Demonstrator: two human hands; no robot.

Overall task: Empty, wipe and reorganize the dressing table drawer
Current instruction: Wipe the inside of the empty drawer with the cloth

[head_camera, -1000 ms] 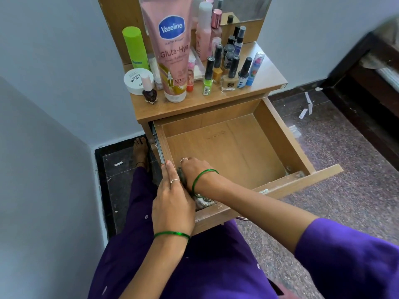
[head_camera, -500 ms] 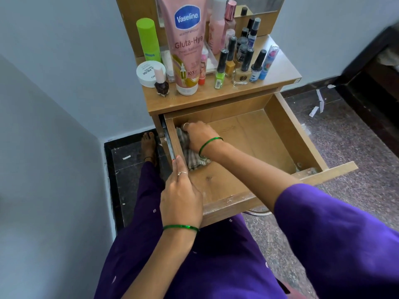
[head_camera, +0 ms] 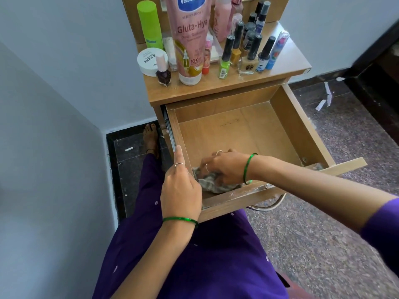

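The wooden drawer (head_camera: 302, 134) of the dressing table is pulled out and holds only a cloth. My right hand (head_camera: 226, 167) presses a crumpled checked cloth (head_camera: 212, 185) onto the drawer floor at the near left corner. My left hand (head_camera: 180, 190) grips the drawer's left side wall near the front, thumb inside. The cosmetics stand on the table top (head_camera: 287, 65): a tall pink Vaseline tube (head_camera: 190, 39), a green bottle (head_camera: 150, 24), a white jar (head_camera: 149, 60) and several nail polish bottles (head_camera: 248, 48).
A grey wall closes in on the left. My purple-clad lap sits under the drawer front, one bare foot (head_camera: 151, 137) beside the table. Paper scraps (head_camera: 326, 98) lie on the speckled floor at the right. A metal handle (head_camera: 267, 205) hangs below the drawer front.
My right hand has dragged the cloth from the drawer's back left corner to the near left corner. My left hand stays on the left side wall.
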